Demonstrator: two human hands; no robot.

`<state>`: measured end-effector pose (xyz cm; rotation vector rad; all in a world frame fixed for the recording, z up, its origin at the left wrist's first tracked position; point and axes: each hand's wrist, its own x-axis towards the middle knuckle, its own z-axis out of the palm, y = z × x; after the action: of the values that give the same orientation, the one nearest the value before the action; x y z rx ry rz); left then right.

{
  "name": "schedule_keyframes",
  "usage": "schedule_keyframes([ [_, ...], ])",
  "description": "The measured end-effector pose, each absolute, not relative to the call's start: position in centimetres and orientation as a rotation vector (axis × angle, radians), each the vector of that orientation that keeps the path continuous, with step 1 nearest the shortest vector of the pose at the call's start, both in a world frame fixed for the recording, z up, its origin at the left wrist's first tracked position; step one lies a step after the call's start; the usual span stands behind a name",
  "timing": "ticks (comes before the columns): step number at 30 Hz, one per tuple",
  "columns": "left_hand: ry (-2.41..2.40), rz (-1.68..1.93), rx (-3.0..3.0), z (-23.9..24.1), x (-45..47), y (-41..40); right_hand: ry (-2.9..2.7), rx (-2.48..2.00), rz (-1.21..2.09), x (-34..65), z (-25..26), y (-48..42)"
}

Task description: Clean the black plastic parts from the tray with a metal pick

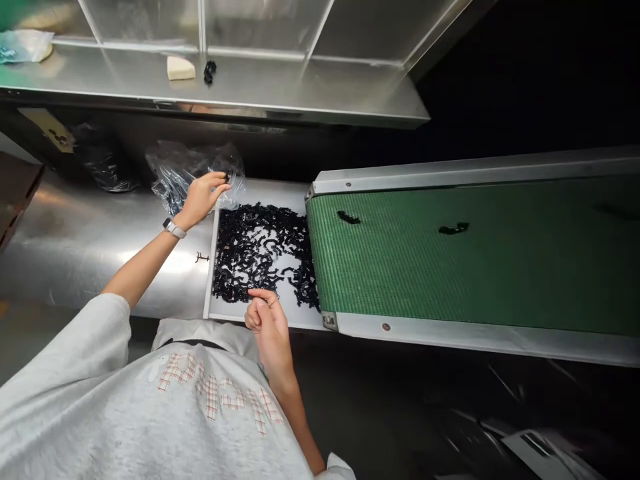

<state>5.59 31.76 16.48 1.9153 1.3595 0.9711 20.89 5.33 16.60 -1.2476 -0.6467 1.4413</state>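
Observation:
A small dark piece [227,178] shows at the fingertips of my left hand [201,195], which pinches it above the far left corner of a white tray [287,293]. Right behind that hand lies a clear plastic bag [167,175] with dark contents. Many small black plastic parts [250,230] are spread over the tray. My right hand [270,327] is over the tray's near edge, its fingers curled and the index finger bent out toward the parts. Whatever those fingers may hold is hidden.
A green conveyor belt [390,267] on the right carries a few black parts [454,229] and ends over the tray. Another dark part [201,257] lies on the metal table [125,250]. The steel shelf [280,87] above holds a cream-coloured block [181,68] and a black clump [210,71].

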Motion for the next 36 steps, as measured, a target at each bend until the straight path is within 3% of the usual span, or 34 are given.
schedule_keyframes([
  [6,1.505,0.862,1.895,15.7,6.4,39.8,-0.72,-1.438,1.325,21.2,15.1,5.9],
  [14,1.476,0.839,1.865,15.0,2.3,41.4,-1.137,-2.046,1.268,23.9,10.3,7.6],
  [24,1.656,0.79,1.953,17.0,-1.5,27.7,-1.921,-2.301,1.34,21.9,6.0,12.6],
  [30,1.916,0.32,1.838,14.0,-4.2,18.8,-2.076,-2.352,1.318,20.7,5.3,12.6],
  [36,1.92,0.26,1.657,11.6,-6.0,14.1,-2.137,-2.238,1.33,21.8,4.8,12.2],
])
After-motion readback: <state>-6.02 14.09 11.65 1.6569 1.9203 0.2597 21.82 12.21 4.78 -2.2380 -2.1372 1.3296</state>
